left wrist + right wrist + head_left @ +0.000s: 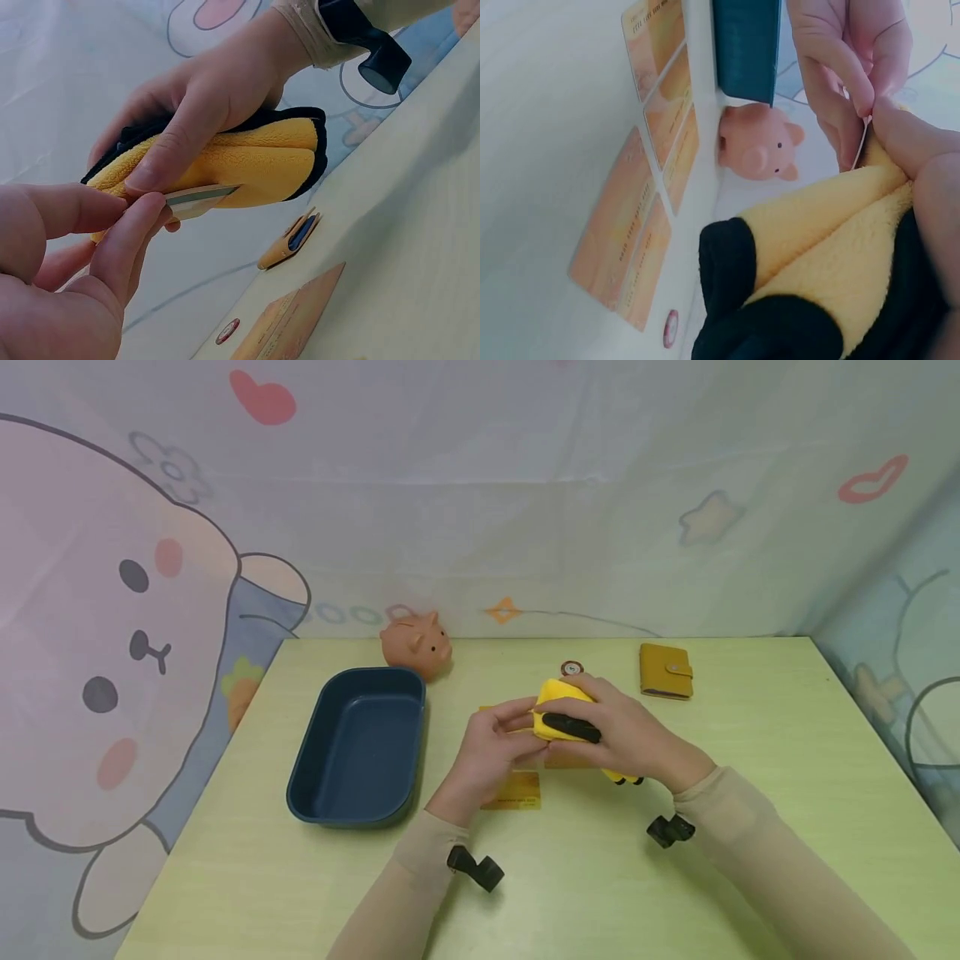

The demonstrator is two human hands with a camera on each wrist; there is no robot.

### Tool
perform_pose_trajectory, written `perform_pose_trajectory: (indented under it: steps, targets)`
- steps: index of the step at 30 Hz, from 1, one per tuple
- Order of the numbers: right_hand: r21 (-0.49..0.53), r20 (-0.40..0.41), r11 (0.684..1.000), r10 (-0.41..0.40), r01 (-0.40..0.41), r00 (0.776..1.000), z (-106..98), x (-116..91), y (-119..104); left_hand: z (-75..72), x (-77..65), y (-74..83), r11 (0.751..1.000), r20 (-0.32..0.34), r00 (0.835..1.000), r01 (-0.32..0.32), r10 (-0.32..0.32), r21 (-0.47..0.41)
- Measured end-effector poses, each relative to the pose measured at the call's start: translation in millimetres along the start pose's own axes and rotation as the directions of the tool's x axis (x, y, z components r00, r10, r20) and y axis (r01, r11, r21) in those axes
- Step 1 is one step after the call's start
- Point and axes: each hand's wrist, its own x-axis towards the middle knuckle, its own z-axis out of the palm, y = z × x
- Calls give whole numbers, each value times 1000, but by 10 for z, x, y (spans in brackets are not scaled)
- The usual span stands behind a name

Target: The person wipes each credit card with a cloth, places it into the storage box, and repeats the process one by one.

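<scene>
Over the middle of the table, my right hand (637,731) grips a folded yellow cloth (557,695) with black edging. My left hand (487,747) pinches one end of a thin card (202,199) with a grey stripe. The card lies against the cloth's underside in the left wrist view, and shows only as a thin edge in the right wrist view. The fingertips of both hands meet close to the card. Below them, several orange-yellow cards (622,217) lie in rows on the table, partly hidden by my hands in the head view.
A dark blue tub (356,817) stands at the left, with a pink piggy bank (414,646) behind it. Toward the back lie a small red-and-white chip (572,668) and a mustard wallet (665,671) with a snap strap. A printed curtain (480,527) hangs behind the table.
</scene>
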Motion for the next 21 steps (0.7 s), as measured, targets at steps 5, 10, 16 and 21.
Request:
perform_pose_trajectory:
  steps: [5, 10, 16, 21]
  targets:
    - [-56, -26, 997, -54, 53, 998, -37, 16, 17, -7, 3, 12, 996, -17, 1000, -26, 24, -88]
    - [-86, -36, 992, -94, 91, 995, -49, -2, 59, -8, 4, 12, 990, -26, 999, -44, 40, -134]
    - [-96, -44, 988, -125, 120, 991, -73, -45, 134, -4, 8, 5, 982, -80, 996, -47, 33, -181]
    - [-95, -32, 989, -115, 111, 993, -88, -107, 201, -12, 7, 24, 975, -110, 994, -51, 28, -216]
